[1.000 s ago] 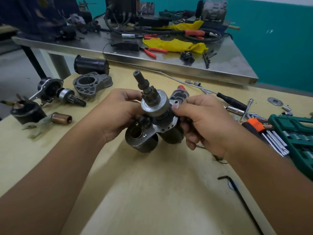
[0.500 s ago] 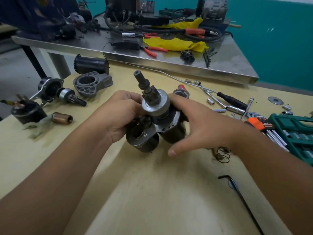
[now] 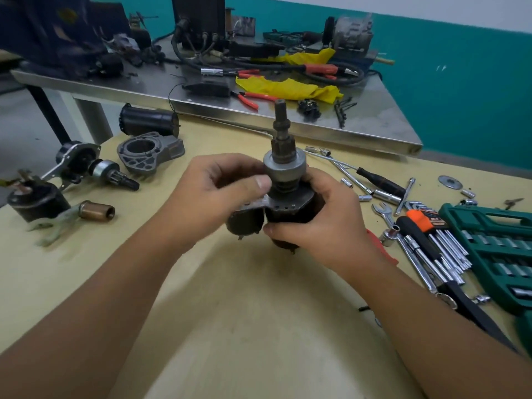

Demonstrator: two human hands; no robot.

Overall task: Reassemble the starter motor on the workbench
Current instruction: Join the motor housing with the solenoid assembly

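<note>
Item: starter motor (image 3: 283,197), partly assembled, being held upright just above the workbench (image 3: 244,326), shaft (image 3: 281,122) pointing up.

Progress: the drive (image 3: 284,165) is being carried on the shaft above a plate (image 3: 288,203), with two dark cylinders hanging side by side beneath it. Judged as mid-assembly: the nose housing (image 3: 149,152) is lying loose, well to the left of the motor, and it is judged as yet to be fitted. Whether the other loose parts left of the motor, a second drive unit (image 3: 95,169), a black can (image 3: 148,120) and a brass sleeve (image 3: 96,211), belong to this motor cannot be told.

Hands: the left hand (image 3: 218,194) is curled, its thumb being pressed at the drive's lower edge beside the plate. The right hand (image 3: 322,223) is being wrapped round the right cylinder (image 3: 290,217), thumb under, fingers behind.

Surroundings: sockets, wrenches, hex keys (image 3: 443,243) and a green case (image 3: 495,254) are lying to the right of the motor; a steel table (image 3: 374,122) is standing beyond it.
</note>
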